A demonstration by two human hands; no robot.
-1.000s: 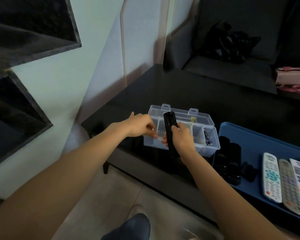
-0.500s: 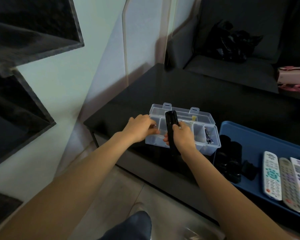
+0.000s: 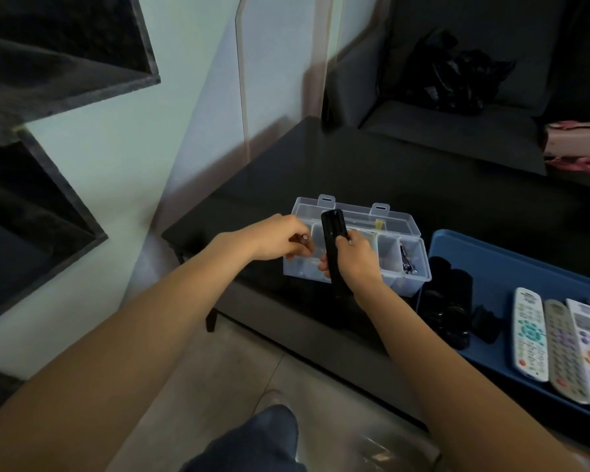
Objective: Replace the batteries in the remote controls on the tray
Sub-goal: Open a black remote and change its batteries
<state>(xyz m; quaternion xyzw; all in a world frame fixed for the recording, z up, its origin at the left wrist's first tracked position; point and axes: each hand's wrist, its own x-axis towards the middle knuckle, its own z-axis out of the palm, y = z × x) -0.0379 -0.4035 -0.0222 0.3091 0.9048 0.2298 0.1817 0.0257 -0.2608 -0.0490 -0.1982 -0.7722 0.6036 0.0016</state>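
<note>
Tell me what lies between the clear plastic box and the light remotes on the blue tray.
In the head view, a cluster of black pieces lies on the blue tray between the clear plastic box and the light remotes; what they are is unclear.

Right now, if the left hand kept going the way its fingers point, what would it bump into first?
Probably the black remote that the right hand holds upright. The left hand, pinching a small battery, points right over the clear box. Depth is hard to judge from this view.
</note>
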